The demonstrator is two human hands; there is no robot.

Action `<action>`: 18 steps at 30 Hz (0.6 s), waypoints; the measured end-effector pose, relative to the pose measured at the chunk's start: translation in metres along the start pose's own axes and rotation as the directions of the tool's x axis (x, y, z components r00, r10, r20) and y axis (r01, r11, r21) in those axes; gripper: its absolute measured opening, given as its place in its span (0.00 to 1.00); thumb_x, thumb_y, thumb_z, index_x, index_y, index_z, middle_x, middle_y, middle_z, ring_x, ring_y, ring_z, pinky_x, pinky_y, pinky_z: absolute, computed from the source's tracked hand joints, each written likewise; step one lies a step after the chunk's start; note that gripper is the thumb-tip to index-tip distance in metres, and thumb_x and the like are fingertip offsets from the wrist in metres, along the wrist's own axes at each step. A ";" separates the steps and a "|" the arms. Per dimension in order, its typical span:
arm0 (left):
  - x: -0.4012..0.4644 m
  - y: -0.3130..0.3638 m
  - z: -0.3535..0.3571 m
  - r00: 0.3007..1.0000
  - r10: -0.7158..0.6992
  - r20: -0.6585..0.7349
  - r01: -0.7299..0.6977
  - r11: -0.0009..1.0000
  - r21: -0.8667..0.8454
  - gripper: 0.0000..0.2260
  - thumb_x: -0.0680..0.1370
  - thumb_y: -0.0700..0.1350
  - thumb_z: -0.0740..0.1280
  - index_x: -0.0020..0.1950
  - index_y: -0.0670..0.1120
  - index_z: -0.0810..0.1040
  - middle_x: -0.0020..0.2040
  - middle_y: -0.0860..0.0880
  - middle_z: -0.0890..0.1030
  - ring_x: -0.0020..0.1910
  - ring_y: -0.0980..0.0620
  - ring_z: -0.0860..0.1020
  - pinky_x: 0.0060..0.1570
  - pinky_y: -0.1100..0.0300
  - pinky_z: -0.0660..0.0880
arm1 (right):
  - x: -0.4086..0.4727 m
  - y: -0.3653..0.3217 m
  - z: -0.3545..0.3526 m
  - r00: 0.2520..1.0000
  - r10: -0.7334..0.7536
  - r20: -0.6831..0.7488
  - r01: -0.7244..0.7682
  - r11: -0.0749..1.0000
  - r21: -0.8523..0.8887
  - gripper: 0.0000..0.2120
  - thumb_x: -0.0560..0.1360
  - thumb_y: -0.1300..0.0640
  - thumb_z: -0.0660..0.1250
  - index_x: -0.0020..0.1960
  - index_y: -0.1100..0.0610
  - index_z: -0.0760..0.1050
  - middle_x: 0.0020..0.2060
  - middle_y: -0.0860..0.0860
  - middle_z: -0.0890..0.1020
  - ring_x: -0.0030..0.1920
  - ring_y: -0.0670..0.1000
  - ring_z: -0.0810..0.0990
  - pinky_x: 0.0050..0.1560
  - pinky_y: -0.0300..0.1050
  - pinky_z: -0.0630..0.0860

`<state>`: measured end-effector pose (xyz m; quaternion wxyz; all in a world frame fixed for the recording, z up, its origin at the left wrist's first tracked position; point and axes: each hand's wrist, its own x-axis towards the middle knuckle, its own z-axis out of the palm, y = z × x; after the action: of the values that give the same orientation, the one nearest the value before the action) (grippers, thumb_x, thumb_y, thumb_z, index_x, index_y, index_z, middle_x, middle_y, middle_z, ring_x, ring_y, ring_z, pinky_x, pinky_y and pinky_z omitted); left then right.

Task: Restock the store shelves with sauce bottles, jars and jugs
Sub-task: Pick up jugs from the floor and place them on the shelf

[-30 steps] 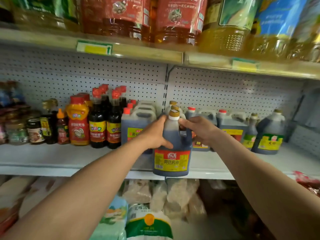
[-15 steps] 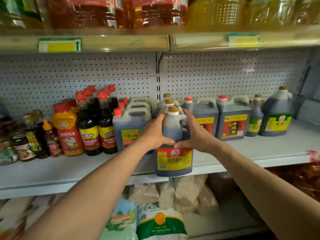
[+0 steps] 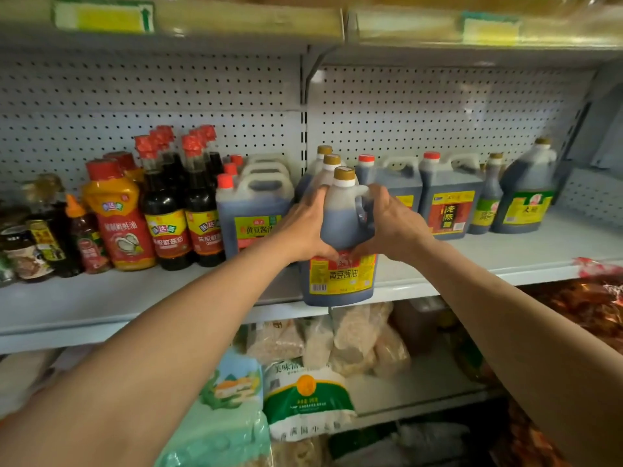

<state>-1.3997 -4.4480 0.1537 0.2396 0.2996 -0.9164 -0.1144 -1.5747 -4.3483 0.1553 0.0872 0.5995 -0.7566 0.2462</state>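
Note:
A dark soy sauce jug (image 3: 338, 276) with a gold cap and a red and yellow label stands at the front edge of the grey shelf (image 3: 505, 257). My left hand (image 3: 305, 227) clasps its left shoulder. My right hand (image 3: 391, 224) grips its right side at the handle. Two more gold-capped jugs (image 3: 324, 163) line up directly behind it.
Left of the jug stand square soy jugs with red caps (image 3: 249, 210), tall dark bottles (image 3: 167, 210) and an orange oyster sauce bottle (image 3: 116, 214). To the right are vinegar jugs (image 3: 450, 200) and a round dark jug (image 3: 526, 197). Bagged goods (image 3: 305, 399) fill the shelf below.
The view has shifted slightly downward and the shelf contents sit a bit to the right. Both hands stay on the jug, which rests at the shelf's front edge.

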 end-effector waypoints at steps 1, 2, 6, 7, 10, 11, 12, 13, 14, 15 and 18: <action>0.002 -0.001 0.000 1.000 0.000 -0.007 0.000 1.000 0.009 0.62 0.56 0.54 0.84 0.78 0.52 0.47 0.72 0.42 0.68 0.66 0.40 0.72 0.58 0.50 0.75 | 0.002 0.000 -0.001 1.000 -0.005 -0.009 0.004 1.000 -0.026 0.50 0.52 0.39 0.84 0.64 0.53 0.60 0.55 0.51 0.77 0.57 0.57 0.77 0.41 0.47 0.66; 0.004 -0.002 0.000 1.000 -0.002 -0.016 0.002 1.000 0.015 0.61 0.56 0.54 0.84 0.78 0.52 0.47 0.72 0.43 0.69 0.65 0.40 0.73 0.57 0.50 0.75 | 0.004 0.000 -0.001 1.000 -0.014 -0.016 0.013 0.999 -0.048 0.50 0.52 0.39 0.84 0.64 0.53 0.61 0.57 0.52 0.78 0.58 0.57 0.76 0.42 0.47 0.66; 0.012 -0.004 0.006 0.998 -0.023 -0.057 0.026 0.998 0.062 0.60 0.58 0.55 0.82 0.78 0.53 0.47 0.72 0.42 0.69 0.63 0.39 0.74 0.55 0.46 0.77 | 0.016 0.004 -0.002 0.999 -0.047 -0.026 0.044 0.994 -0.100 0.49 0.53 0.39 0.84 0.63 0.53 0.62 0.56 0.54 0.77 0.58 0.58 0.75 0.42 0.47 0.66; 0.015 -0.004 0.007 0.998 -0.030 -0.064 0.036 0.996 0.084 0.59 0.59 0.55 0.82 0.79 0.52 0.46 0.72 0.42 0.69 0.63 0.39 0.74 0.55 0.46 0.77 | 0.019 0.005 -0.001 0.999 -0.044 -0.027 0.041 0.994 -0.106 0.49 0.53 0.39 0.84 0.63 0.54 0.62 0.56 0.54 0.77 0.58 0.58 0.75 0.42 0.47 0.66; 0.025 -0.005 0.008 0.997 -0.050 -0.064 0.061 0.983 0.175 0.59 0.59 0.57 0.82 0.79 0.48 0.47 0.70 0.41 0.71 0.63 0.39 0.74 0.56 0.48 0.75 | 0.030 0.007 0.002 0.999 -0.038 -0.020 0.036 0.993 -0.111 0.50 0.53 0.38 0.84 0.64 0.54 0.62 0.54 0.53 0.76 0.58 0.58 0.74 0.42 0.47 0.67; 0.029 -0.006 0.007 0.997 -0.054 -0.063 0.066 0.975 0.213 0.59 0.59 0.58 0.82 0.79 0.46 0.49 0.69 0.41 0.71 0.64 0.40 0.73 0.57 0.48 0.75 | 0.034 0.007 0.004 0.999 -0.038 -0.012 0.036 0.993 -0.111 0.50 0.52 0.37 0.84 0.63 0.54 0.62 0.51 0.52 0.74 0.58 0.58 0.74 0.42 0.48 0.67; 0.033 -0.008 0.006 0.997 -0.055 -0.062 0.069 0.966 0.250 0.58 0.59 0.59 0.82 0.78 0.45 0.51 0.68 0.42 0.72 0.64 0.41 0.72 0.58 0.48 0.73 | 0.038 0.007 0.006 0.999 -0.035 -0.004 0.034 0.994 -0.107 0.50 0.52 0.37 0.84 0.62 0.54 0.62 0.49 0.50 0.72 0.57 0.58 0.75 0.42 0.48 0.67; 0.036 -0.009 0.005 0.996 -0.058 -0.062 0.074 0.957 0.281 0.57 0.58 0.60 0.82 0.76 0.45 0.53 0.68 0.43 0.72 0.65 0.41 0.70 0.59 0.48 0.72 | 0.043 0.007 0.008 1.000 -0.030 0.004 0.031 0.994 -0.101 0.50 0.52 0.37 0.84 0.62 0.54 0.62 0.49 0.50 0.71 0.56 0.58 0.75 0.42 0.48 0.67; 0.039 -0.011 0.004 0.996 -0.065 -0.065 0.082 0.948 0.306 0.56 0.58 0.61 0.82 0.75 0.45 0.55 0.68 0.43 0.72 0.65 0.42 0.69 0.60 0.49 0.70 | 0.048 0.008 0.010 1.000 -0.025 0.011 0.026 0.995 -0.093 0.50 0.51 0.37 0.84 0.62 0.54 0.62 0.50 0.51 0.72 0.57 0.58 0.75 0.42 0.48 0.68; 0.041 -0.012 0.004 0.995 -0.073 -0.072 0.092 0.941 0.327 0.55 0.58 0.62 0.81 0.75 0.45 0.56 0.67 0.43 0.72 0.66 0.42 0.67 0.62 0.50 0.68 | 0.052 0.009 0.012 1.000 -0.023 0.014 0.024 0.996 -0.086 0.50 0.51 0.37 0.84 0.63 0.54 0.62 0.52 0.53 0.74 0.57 0.59 0.75 0.43 0.48 0.69; 0.051 -0.015 0.005 0.992 -0.084 -0.099 0.115 0.922 0.371 0.56 0.58 0.63 0.81 0.75 0.43 0.56 0.67 0.42 0.70 0.69 0.41 0.63 0.70 0.50 0.60 | 0.066 0.013 0.017 0.999 -0.041 0.018 0.043 0.995 -0.088 0.51 0.53 0.37 0.84 0.64 0.55 0.61 0.57 0.56 0.75 0.60 0.61 0.75 0.47 0.52 0.74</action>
<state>-1.4306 -4.4906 0.1634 0.2085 0.3906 -0.8944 0.0633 -1.6019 -4.4111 0.1651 0.1128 0.6127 -0.7547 0.2059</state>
